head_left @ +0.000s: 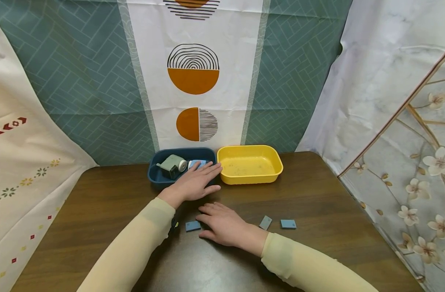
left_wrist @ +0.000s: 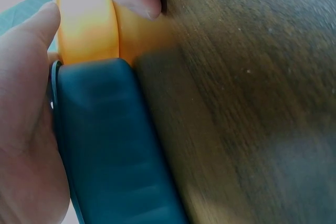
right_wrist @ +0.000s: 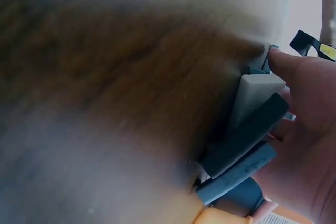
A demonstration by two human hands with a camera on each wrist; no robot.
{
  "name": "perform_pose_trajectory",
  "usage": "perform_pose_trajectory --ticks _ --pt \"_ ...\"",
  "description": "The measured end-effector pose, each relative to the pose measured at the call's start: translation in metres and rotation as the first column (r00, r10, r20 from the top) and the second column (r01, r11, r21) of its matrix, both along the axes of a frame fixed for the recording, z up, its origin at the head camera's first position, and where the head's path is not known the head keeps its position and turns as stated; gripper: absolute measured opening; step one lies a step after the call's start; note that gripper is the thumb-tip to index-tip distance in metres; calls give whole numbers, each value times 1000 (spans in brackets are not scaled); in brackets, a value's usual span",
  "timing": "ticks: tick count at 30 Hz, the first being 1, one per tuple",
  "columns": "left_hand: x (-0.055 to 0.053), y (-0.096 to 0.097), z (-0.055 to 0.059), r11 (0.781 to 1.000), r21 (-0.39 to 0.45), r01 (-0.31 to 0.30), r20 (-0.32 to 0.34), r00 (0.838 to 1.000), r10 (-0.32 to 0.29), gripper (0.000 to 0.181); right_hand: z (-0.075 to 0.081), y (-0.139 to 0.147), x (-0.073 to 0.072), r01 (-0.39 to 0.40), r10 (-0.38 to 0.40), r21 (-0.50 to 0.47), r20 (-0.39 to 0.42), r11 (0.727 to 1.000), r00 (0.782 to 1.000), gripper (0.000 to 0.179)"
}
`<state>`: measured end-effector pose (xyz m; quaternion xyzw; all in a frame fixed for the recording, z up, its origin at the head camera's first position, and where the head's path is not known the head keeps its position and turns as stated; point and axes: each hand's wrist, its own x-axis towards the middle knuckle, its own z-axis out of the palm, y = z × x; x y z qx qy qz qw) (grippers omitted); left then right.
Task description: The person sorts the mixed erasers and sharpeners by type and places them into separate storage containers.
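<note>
The two hands are apart from each other over a brown wooden desk. The left hand reaches towards one o'clock, fingers extended and thumb spread, across the near right corner of a dark blue bin; it grips nothing, and I cannot tell whether it touches the rim. Inside that bin lie a sage-green boxy object with a white round part at its right, and a light blue-and-white item partly covered by the fingers. A yellow bin stands against the dark blue one at its three o'clock.

The right hand is at about five o'clock from the left, palm down and low over the desk, fingers relaxed and thumb apart. The right wrist view shows a cluster of small blocks beneath it: a whitish block, a dark block and a blue-grey block.

A blue tile lies just beside the right hand at nine o'clock. At three o'clock, past the wrist, are a grey tile and, farther out, a light blue tile.
</note>
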<state>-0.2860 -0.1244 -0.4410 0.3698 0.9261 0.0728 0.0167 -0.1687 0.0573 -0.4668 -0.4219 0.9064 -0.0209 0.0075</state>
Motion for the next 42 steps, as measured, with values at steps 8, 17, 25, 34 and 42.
perform_pose_trajectory --ticks 8,17,25,34,42 --pt "0 1 0 1000 -5 2 0 1000 -2 78 0 -1 -1 -33 30 -64 -43 997 999 38" --pt "0 1 1 1000 -8 8 6 1000 -8 78 -1 -2 1 12 -13 -48 -15 999 1000 37" --pt "0 1 0 1000 -8 2 8 1000 -2 78 0 4 6 7 -10 -65 -38 998 999 36" --pt "-1 0 -1 1000 -2 5 1 1000 -5 77 4 23 10 34 -37 -123 -20 992 999 35" --pt "0 0 1 1000 3 -4 2 1000 4 76 10 45 11 52 -50 -210 17 976 999 34"
